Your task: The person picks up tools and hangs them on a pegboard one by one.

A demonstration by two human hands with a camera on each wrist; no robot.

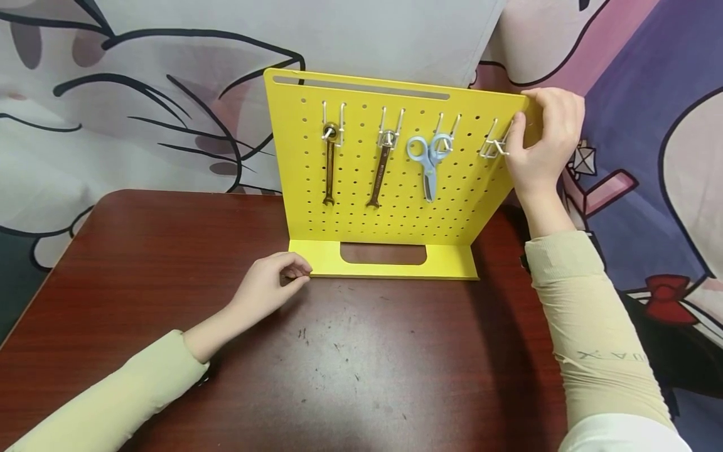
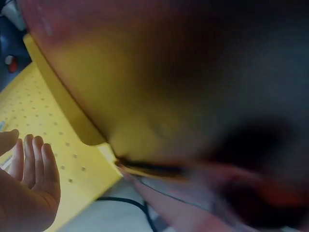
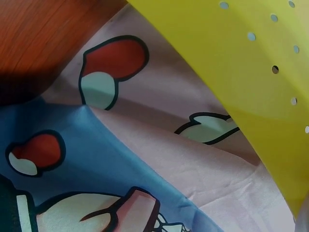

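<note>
A yellow pegboard stands upright on its base at the far side of the table. Its top right corner is gripped by my right hand, thumb across the front and fingers over the edge. At the base's left front corner is my left hand, with fingers loosely bent; whether the fingertips touch the base is hard to tell. The left wrist view also shows this hand before the board. Two wrenches, one on the left and another beside it, hang from hooks. Light blue scissors hang to their right.
An unoccupied white hook sits near the board's right edge. The board stands on a dark red-brown table. Cloth with cartoon prints covers the wall behind and the right side. A dark cable shows in the left wrist view.
</note>
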